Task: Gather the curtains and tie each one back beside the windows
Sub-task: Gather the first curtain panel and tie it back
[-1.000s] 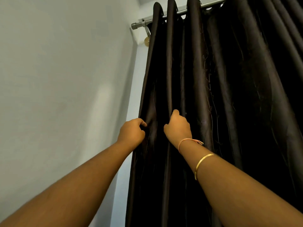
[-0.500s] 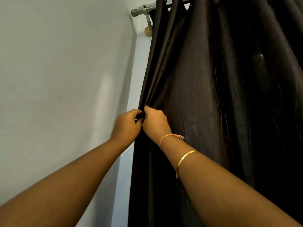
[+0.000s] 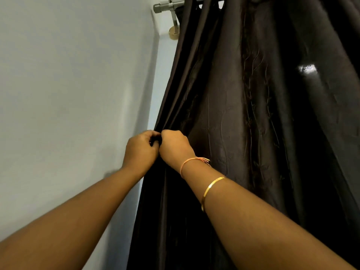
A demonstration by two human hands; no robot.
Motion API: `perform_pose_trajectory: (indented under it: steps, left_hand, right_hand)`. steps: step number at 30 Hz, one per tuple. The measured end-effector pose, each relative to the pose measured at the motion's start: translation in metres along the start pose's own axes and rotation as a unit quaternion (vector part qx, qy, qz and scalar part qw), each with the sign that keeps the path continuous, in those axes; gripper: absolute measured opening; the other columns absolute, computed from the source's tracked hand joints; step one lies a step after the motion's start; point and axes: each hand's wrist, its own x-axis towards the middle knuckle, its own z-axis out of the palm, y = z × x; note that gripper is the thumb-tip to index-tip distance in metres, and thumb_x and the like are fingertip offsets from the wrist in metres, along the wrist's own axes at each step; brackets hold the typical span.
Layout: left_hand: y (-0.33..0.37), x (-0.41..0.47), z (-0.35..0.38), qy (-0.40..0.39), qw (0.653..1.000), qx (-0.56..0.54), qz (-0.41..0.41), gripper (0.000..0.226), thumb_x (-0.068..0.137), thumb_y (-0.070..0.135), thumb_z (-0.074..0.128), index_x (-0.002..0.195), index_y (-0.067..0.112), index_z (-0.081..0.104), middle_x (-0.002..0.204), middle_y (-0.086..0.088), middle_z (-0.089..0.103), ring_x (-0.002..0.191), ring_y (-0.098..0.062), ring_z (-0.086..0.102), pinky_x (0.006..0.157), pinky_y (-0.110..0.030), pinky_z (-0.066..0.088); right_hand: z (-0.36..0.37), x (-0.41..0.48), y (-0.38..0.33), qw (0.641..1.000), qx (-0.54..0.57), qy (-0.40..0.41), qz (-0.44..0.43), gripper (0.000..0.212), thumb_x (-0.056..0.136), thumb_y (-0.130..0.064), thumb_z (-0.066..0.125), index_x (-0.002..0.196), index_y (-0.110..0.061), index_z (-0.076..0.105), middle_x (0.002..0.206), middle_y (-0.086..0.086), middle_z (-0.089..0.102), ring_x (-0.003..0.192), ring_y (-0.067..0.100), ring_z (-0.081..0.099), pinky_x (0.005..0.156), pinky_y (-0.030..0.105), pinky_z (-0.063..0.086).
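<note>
left hand (image 3: 140, 151) | right hand (image 3: 174, 147) | both pinch bunched glossy dark curtain (image 3: 243, 117) edge

Pale wall (image 3: 68, 94), metal curtain rod (image 3: 165, 5)

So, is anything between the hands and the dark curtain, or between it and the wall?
Nothing visible. The left hand and right hand both grip the curtain at its edge, close beside the wall.
</note>
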Motion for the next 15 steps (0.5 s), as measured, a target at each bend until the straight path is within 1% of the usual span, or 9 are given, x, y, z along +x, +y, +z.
perform_pose_trajectory:
  steps: [1,3,6,8,10,12,13,14,15]
  left_hand:
    - [0.003,0.0,0.005,-0.004,1.0,-0.012,-0.006,0.021,0.087,0.011,0.057,0.104,0.016,0.069,0.083,0.003,0.067,0.069,-0.005,0.057,0.058,-0.008,0.04]
    - [0.01,0.0,0.014,-0.001,0.998,-0.05,-0.024,0.014,0.087,0.018,0.059,0.093,0.015,0.071,0.077,0.004,0.066,0.069,-0.007,0.059,0.06,-0.012,0.042]
    - [0.023,0.001,0.028,0.0,0.997,-0.075,-0.03,0.026,0.086,0.037,0.062,0.075,0.015,0.071,0.066,0.006,0.064,0.067,-0.009,0.061,0.058,-0.016,0.042]
    - [0.032,0.002,0.037,-0.011,0.997,-0.063,-0.03,0.028,0.081,0.042,0.066,0.075,0.016,0.071,0.068,0.006,0.064,0.067,-0.008,0.06,0.062,-0.018,0.044]
    - [0.04,0.002,0.045,-0.02,0.999,-0.034,-0.036,0.027,0.08,0.039,0.069,0.08,0.013,0.071,0.072,0.002,0.064,0.071,-0.012,0.06,0.066,-0.022,0.045]
    - [0.049,0.0,0.053,-0.025,0.999,-0.002,-0.03,0.019,0.082,0.026,0.067,0.085,0.009,0.071,0.08,-0.005,0.068,0.076,-0.019,0.061,0.068,-0.024,0.043]
    - [0.055,-0.002,0.057,-0.025,0.999,0.011,-0.02,0.014,0.083,0.019,0.064,0.086,0.007,0.071,0.084,-0.009,0.069,0.078,-0.022,0.062,0.067,-0.024,0.042]
    - [0.059,-0.005,0.061,-0.026,0.999,0.02,-0.009,0.013,0.084,0.014,0.061,0.087,0.005,0.069,0.086,-0.011,0.069,0.079,-0.024,0.061,0.067,-0.025,0.042]
    - [0.064,-0.007,0.064,-0.029,0.999,0.024,0.0,0.012,0.085,0.012,0.058,0.088,0.005,0.068,0.085,-0.011,0.067,0.078,-0.025,0.06,0.067,-0.026,0.043]
  right_hand:
    - [0.0,-0.004,0.005,1.0,-0.007,0.008,0.008,0.026,0.094,-0.008,0.04,0.114,-0.004,0.056,0.112,0.02,0.059,0.102,0.039,0.057,0.078,0.038,0.046]
    - [0.001,-0.011,0.016,1.0,-0.024,0.014,0.014,0.023,0.092,-0.007,0.041,0.108,-0.005,0.058,0.104,0.019,0.062,0.095,0.039,0.06,0.071,0.036,0.044]
    - [0.0,-0.021,0.033,1.0,-0.018,0.003,0.013,0.02,0.088,-0.009,0.045,0.103,-0.006,0.059,0.092,0.017,0.064,0.083,0.038,0.061,0.064,0.033,0.042]
    - [-0.003,-0.026,0.044,0.999,0.022,-0.024,0.02,0.015,0.085,-0.013,0.048,0.095,-0.007,0.058,0.088,0.017,0.064,0.08,0.037,0.06,0.06,0.029,0.039]
    - [-0.01,-0.031,0.058,0.996,0.063,-0.053,0.034,0.01,0.084,-0.017,0.05,0.089,-0.011,0.057,0.09,0.016,0.064,0.081,0.032,0.06,0.06,0.027,0.038]
    - [-0.02,-0.036,0.071,0.993,0.082,-0.074,0.043,0.011,0.084,-0.017,0.051,0.089,-0.011,0.059,0.092,0.014,0.066,0.082,0.025,0.059,0.064,0.027,0.038]
    - [-0.026,-0.038,0.077,0.994,0.074,-0.067,0.042,0.011,0.083,-0.015,0.051,0.086,-0.01,0.06,0.091,0.014,0.067,0.082,0.025,0.059,0.065,0.027,0.04]
    - [-0.033,-0.039,0.083,0.997,0.047,-0.038,0.039,0.013,0.082,-0.015,0.05,0.084,-0.008,0.061,0.092,0.015,0.068,0.084,0.027,0.06,0.067,0.028,0.043]
    - [-0.041,-0.039,0.087,0.999,-0.005,0.01,0.035,0.018,0.082,-0.015,0.049,0.087,-0.006,0.064,0.094,0.015,0.068,0.087,0.029,0.061,0.07,0.032,0.047]
